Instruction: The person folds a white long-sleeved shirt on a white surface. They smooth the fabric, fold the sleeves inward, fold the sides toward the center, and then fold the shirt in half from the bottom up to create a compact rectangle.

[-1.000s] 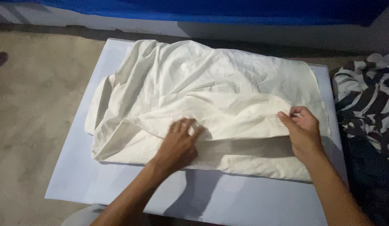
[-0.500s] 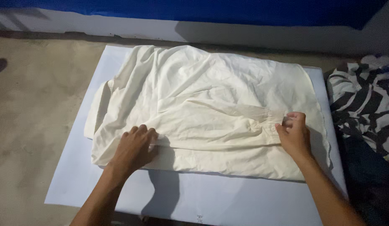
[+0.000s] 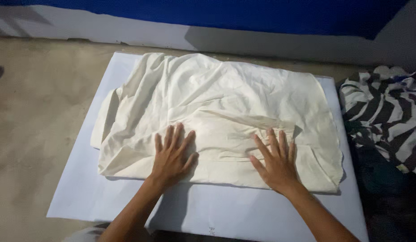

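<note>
A cream-coloured cloth garment lies crumpled and partly folded on a white board on the floor. My left hand rests flat on the garment's near edge, left of centre, fingers spread. Palm down and fingers apart, my right hand presses the same near edge further right. Neither hand grips the cloth; both lie on top of it.
A black-and-white striped cloth is heaped on the floor right of the board. Beige floor stretches to the left. A white and blue wall runs along the back.
My right hand has let go of the pinched fabric and now lies flat. My left hand slid to the right. Both hands now press the garment's near edge.
</note>
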